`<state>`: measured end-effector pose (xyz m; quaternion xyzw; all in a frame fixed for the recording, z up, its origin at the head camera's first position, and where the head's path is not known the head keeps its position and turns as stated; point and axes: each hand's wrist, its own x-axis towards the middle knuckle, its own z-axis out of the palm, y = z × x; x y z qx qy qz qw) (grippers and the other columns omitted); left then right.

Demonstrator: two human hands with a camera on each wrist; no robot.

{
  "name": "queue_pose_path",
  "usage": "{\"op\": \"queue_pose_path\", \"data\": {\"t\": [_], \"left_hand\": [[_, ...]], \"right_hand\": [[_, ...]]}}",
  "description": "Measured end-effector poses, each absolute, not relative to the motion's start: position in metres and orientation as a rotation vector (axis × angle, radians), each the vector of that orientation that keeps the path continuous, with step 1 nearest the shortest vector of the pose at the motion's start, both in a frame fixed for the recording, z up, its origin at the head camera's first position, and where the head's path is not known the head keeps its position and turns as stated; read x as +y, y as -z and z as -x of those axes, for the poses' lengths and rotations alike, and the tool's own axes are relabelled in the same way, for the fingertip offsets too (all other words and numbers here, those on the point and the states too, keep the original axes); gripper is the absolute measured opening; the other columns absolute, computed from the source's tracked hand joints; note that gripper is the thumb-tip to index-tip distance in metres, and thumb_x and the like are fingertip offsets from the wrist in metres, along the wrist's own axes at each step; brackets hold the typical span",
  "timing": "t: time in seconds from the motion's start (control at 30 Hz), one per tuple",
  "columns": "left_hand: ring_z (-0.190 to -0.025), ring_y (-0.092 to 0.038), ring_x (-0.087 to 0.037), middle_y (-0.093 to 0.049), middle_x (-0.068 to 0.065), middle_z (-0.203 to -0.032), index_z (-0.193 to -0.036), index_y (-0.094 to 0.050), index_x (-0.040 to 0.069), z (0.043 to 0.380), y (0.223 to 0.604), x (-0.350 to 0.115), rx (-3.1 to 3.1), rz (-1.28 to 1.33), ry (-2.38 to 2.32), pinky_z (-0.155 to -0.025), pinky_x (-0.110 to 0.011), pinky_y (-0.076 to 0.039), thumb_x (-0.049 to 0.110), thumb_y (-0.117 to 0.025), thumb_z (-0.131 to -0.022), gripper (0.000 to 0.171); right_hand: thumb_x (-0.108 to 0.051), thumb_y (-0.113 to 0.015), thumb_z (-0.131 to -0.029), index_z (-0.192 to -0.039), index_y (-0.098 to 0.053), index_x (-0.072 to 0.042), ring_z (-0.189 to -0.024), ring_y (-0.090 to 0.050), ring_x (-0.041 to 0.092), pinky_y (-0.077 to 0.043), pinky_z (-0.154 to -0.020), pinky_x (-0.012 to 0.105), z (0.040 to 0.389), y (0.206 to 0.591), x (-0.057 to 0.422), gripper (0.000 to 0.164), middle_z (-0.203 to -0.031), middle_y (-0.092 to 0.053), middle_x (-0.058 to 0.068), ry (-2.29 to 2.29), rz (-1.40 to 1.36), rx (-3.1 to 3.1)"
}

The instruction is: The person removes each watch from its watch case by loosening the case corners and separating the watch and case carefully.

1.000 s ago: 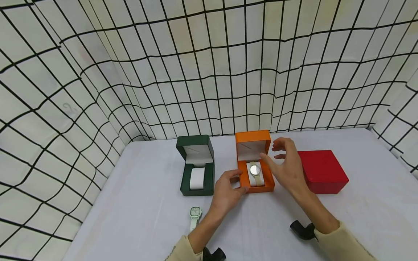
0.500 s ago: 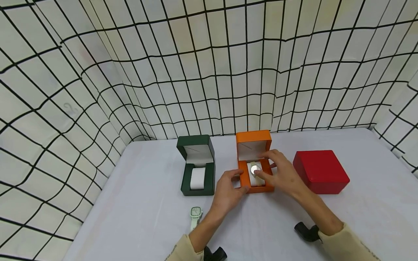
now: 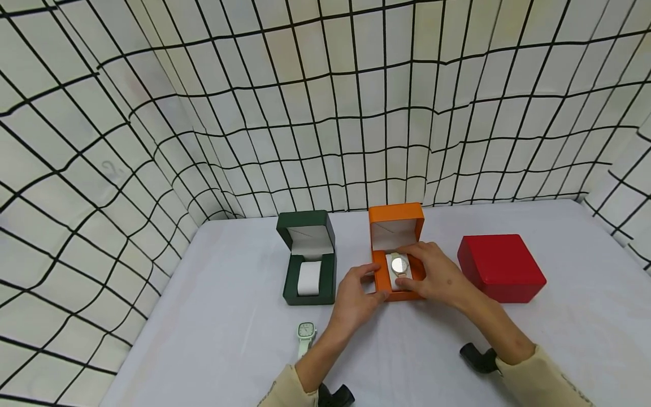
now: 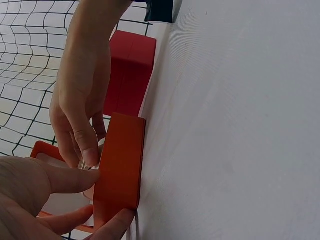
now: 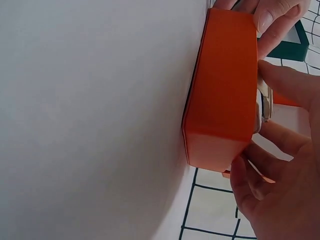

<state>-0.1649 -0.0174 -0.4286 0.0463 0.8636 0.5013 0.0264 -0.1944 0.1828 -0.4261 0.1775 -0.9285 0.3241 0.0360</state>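
The orange watch box (image 3: 395, 213) stands with its lid raised. In it, a pale-strapped wristwatch (image 3: 399, 265) with a round, shiny face sits on a white cushion. My left hand (image 3: 353, 302) holds the left side of the box, with its thumb at the front rim in the left wrist view. From the right, my right hand (image 3: 442, 280) reaches into the box and pinches the wristwatch, thumb at the near end and index finger at the far end. Its other fingers lie by the box's side in the right wrist view. The hand partly hides the strap.
Left of the orange box stands a green watch box (image 3: 289, 282) with its lid up and a bare white cushion. A mint-green wristwatch (image 3: 306, 330) lies in front, partly behind my left forearm. To the right is a closed red box (image 3: 500, 265). Black grid netting surrounds the white table.
My right hand has moved down and left from beside the raised lid to the wristwatch in the orange box. My left hand has stayed on the box.
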Motion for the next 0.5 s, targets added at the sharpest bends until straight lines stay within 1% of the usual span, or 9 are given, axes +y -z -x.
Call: {"op": "queue_pose_path", "data": {"t": [0.13, 0.23, 0.5], "left_hand": [[-0.121, -0.066, -0.031, -0.066, -0.016, -0.132, -0.136, -0.067, 0.005, 0.1648, 0.4304, -0.0168, 2.666, -0.135, -1.549, -0.097, -0.039, -0.06, 0.004, -0.083, -0.085, 0.053], [-0.122, -0.066, -0.031, -0.065, -0.016, -0.133, -0.135, -0.067, 0.005, 0.1645, 0.4308, -0.0165, 2.661, -0.134, -1.561, -0.094, -0.037, -0.061, 0.003, -0.082, -0.085, 0.053], [-0.122, -0.065, -0.031, -0.065, -0.016, -0.133, -0.136, -0.066, 0.006, 0.165, 0.4314, -0.0165, 2.653, -0.138, -1.565, -0.093, -0.036, -0.061, 0.003, -0.082, -0.086, 0.053]], "right_hand": [[-0.03, -0.089, -0.082, -0.133, -0.066, -0.008, -0.123, -0.056, 0.033, -0.055, -0.102, 0.057, 0.1947, 0.4258, 0.1842, 0.061, -0.127, -0.066, 0.012, -0.972, -0.56, -2.849], [-0.03, -0.089, -0.081, -0.132, -0.066, -0.008, -0.12, -0.057, 0.032, -0.055, -0.101, 0.057, 0.1944, 0.4251, 0.1847, 0.06, -0.125, -0.064, 0.011, -0.979, -0.568, -2.843], [-0.023, -0.09, -0.08, -0.131, -0.063, -0.007, -0.123, -0.058, 0.034, -0.053, -0.106, 0.059, 0.1925, 0.423, 0.1845, 0.06, -0.129, -0.066, 0.013, -1.061, -0.571, -2.842]]}}
